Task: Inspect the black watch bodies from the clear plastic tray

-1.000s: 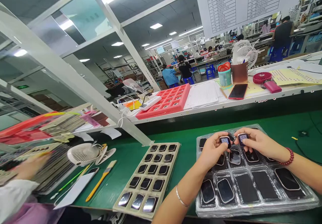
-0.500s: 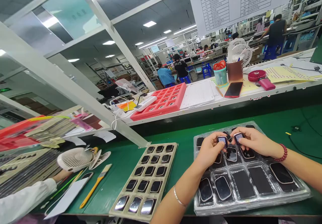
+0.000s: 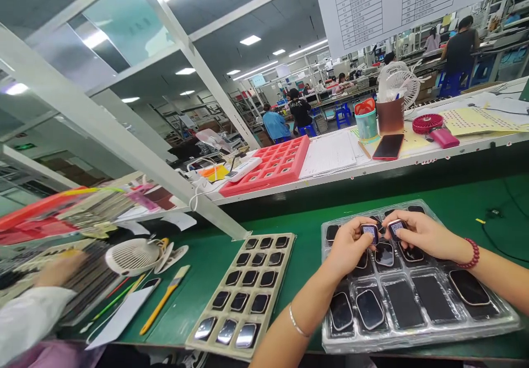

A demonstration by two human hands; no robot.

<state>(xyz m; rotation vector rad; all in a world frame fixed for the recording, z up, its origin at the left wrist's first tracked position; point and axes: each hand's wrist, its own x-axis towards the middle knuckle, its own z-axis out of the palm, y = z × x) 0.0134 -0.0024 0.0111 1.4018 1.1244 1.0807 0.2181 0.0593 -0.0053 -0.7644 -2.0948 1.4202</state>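
Note:
Pinched between the fingers of my left hand (image 3: 351, 241) is a smartwatch (image 3: 369, 232) without a strap, its lit screen showing a code pattern. My right hand (image 3: 421, 232) grips a second smartwatch (image 3: 397, 228) with a similar lit screen. Both hands are close together above a clear plastic tray (image 3: 359, 337), whose pockets hold several dark-screened watches (image 3: 370, 309); two near pockets show only black bottoms. To the left lies a beige tray (image 3: 231, 315) with rows of dark square watch faces (image 3: 239, 301). My forearms cover part of the plastic tray.
A brush (image 3: 165, 301), a white fan (image 3: 134, 256) and a white sheet (image 3: 124, 315) lie left on the green bench (image 3: 301, 280). A co-worker's hand (image 3: 64, 266) is at the stacked trays. Above, a shelf holds a red tray (image 3: 297, 150), papers and a phone (image 3: 388, 146).
The whole view has shifted slightly. The co-worker's arm on the left has moved from near the white fan to the stacked trays. Both my hands keep hold of their watches.

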